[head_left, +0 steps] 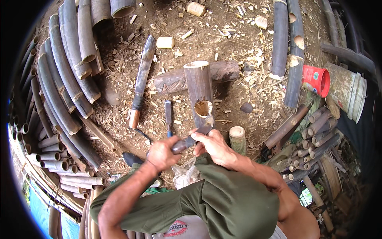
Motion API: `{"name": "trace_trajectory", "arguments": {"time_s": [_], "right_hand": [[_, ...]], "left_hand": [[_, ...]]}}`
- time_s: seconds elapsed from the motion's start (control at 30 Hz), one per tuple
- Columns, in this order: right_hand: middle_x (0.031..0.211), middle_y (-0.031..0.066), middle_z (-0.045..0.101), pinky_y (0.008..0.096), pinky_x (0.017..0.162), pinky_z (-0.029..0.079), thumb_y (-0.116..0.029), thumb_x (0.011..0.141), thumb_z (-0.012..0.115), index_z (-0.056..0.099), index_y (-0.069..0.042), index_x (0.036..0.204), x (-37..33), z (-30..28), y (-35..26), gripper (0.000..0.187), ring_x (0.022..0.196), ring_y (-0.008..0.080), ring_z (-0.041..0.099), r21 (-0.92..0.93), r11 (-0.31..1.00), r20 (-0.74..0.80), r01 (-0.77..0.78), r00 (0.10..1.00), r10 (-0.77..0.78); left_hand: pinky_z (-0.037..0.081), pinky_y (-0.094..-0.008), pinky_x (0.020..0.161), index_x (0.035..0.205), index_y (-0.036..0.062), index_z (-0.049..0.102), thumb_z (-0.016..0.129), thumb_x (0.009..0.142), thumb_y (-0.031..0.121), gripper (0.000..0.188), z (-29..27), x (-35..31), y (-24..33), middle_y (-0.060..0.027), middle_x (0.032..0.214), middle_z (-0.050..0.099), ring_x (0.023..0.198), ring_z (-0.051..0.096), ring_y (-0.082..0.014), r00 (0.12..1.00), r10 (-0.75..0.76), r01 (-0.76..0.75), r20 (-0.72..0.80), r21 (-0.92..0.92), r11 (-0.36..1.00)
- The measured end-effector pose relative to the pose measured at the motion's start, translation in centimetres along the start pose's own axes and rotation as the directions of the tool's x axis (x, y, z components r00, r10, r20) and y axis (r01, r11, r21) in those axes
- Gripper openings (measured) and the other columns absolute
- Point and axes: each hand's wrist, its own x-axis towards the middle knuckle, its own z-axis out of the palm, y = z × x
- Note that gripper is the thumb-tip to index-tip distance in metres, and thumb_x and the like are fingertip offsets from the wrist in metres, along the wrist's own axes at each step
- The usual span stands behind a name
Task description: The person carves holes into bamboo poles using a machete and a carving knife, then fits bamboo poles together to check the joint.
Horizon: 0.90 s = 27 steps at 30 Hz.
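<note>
A length of bamboo [195, 81] with a scooped notch in its side stands tilted in front of me. Its upper part rests against a short log [171, 81] on the ground. My left hand [161, 153] is closed round the dark handle of a short knife [205, 128], whose blade lies at the notch's lower edge. Against the knife, near where blade meets handle, my right hand [215, 147] presses its thumb, its fingers curled; part of its grip is hidden. A machete [144, 71] and a chisel [168, 113] lie left of the bamboo.
Bamboo poles [65, 67] crowd the left side, and notched poles [296, 44] lie at the far right. A red tub [316, 81] and a dirty white bucket [346, 91] are tipped over nearby. Beside my right hand stands a short bamboo piece [237, 139]. Wood chips litter the dirt.
</note>
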Motion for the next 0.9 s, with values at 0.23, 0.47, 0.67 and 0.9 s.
{"name": "trace_trajectory", "arguments": {"time_s": [0.23, 0.47, 0.67, 0.9], "right_hand": [[0.071, 0.0106, 0.070, 0.0369, 0.063, 0.053, -0.025, 0.097, 0.054, 0.066, -0.001, 0.092, 0.4, -2.0, 0.1, 0.028, 0.064, 0.0217, 0.068, -0.656, 0.738, -0.249, 0.161, 0.876, -0.412], [0.103, 0.0055, 0.070, 0.0294, 0.060, 0.053, -0.028, 0.101, 0.054, 0.058, -0.011, 0.118, 2.4, -1.4, 3.2, 0.024, 0.070, 0.0153, 0.065, 0.345, 0.935, 0.237, 0.089, 0.955, -0.178], [0.108, 0.0099, 0.068, 0.0288, 0.059, 0.055, -0.020, 0.102, 0.052, 0.057, -0.006, 0.122, 1.2, -0.9, 1.4, 0.025, 0.061, 0.0167, 0.065, 0.442, 0.885, 0.377, -0.148, 0.926, -0.034], [0.118, 0.0120, 0.066, 0.0271, 0.056, 0.052, -0.018, 0.100, 0.053, 0.056, -0.004, 0.119, -2.0, -4.2, 0.5, 0.024, 0.062, 0.0128, 0.064, -0.360, 0.910, 0.192, 0.206, 0.971, -0.144]], "left_hand": [[0.055, -0.0458, 0.072, 0.114, 0.0043, 0.053, 0.069, 0.076, 0.021, 0.044, 11.5, 0.6, 7.8, -0.0233, 0.090, 0.068, 0.078, 0.068, -0.0397, 0.963, -0.207, 0.053, -0.172, -0.634, 0.771], [0.053, -0.0444, 0.067, 0.102, 0.0094, 0.052, 0.063, 0.082, 0.007, 0.023, -1.9, -1.3, 3.8, -0.0091, 0.084, 0.062, 0.074, 0.068, -0.0265, 0.954, 0.274, -0.139, -0.119, 0.635, 0.760], [0.055, -0.0413, 0.067, 0.101, 0.0094, 0.053, 0.068, 0.075, 0.011, 0.030, -7.8, -0.1, 4.1, -0.0105, 0.086, 0.065, 0.077, 0.069, -0.0301, 0.940, 0.254, -0.341, 0.230, 0.558, 0.756], [0.053, -0.0425, 0.069, 0.106, 0.0079, 0.053, 0.071, 0.072, 0.012, 0.039, 4.1, -1.2, 2.4, -0.0094, 0.087, 0.060, 0.077, 0.065, -0.0292, 0.886, 0.406, -0.350, -0.221, 0.254, 0.902]]}}
